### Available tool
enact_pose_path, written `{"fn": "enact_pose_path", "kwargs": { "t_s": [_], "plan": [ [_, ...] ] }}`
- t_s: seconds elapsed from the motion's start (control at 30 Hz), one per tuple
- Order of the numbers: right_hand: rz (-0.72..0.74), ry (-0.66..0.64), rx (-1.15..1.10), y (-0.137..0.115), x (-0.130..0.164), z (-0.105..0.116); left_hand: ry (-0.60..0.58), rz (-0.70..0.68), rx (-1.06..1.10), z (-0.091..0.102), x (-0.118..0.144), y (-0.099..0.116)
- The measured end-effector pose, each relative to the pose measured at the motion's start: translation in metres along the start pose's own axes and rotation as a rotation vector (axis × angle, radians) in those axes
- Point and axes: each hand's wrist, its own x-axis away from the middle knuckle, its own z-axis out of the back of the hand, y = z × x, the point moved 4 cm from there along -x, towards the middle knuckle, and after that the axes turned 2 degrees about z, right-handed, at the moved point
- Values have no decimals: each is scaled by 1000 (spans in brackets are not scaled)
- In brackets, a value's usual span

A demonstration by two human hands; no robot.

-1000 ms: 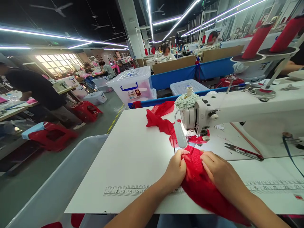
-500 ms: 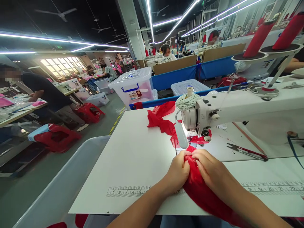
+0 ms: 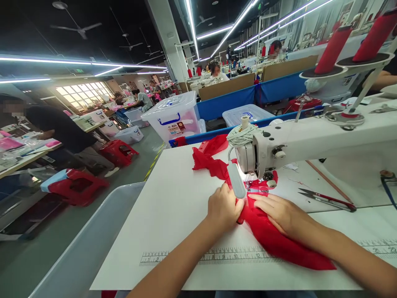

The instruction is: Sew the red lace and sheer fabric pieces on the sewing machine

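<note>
Red fabric runs from under the sewing machine's head toward the table's front edge, thin and loosely folded. Left of the needle area, my left hand is closed on the fabric's edge; its fingertips are partly hidden. My right hand lies palm down on the fabric just in front of the presser foot, its fingers stretched out toward the needle. A small pale lamp hangs beside the needle and covers part of the work. More of the red cloth lies crumpled behind and left of the needle.
Thread snips lie right of my right hand, near a brown stick. A printed ruler runs along the front of the white table. Red thread cones stand above. Left is a plastic bin; a co-worker stands beyond.
My hands have moved apart from their pinch together on the fabric. The left went left and forward; the right flattened onto the cloth. The fabric's trailing end now lies on the table.
</note>
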Motion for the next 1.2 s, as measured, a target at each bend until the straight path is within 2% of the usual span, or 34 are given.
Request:
{"fn": "enact_pose_path", "kwargs": {
  "t_s": [0.1,0.23,0.33,0.6,0.93,1.2],
  "plan": [
    [-65,42,-9,5,3,-1,92,-161,-105,-5,0,6],
    [-100,19,-22,7,6,-6,-43,-524,-123,-18,13,19],
    [-105,-11,-51,7,6,-6,-25,-664,-221,-19,22,22],
    [-107,127,-53,9,6,-2,43,-658,-354,-24,27,16],
    [-150,67,-49,10,6,-2,93,-643,-358,-20,25,19],
    [-168,54,-19,13,5,-5,80,-603,-367,-20,23,19]
  ]
}}
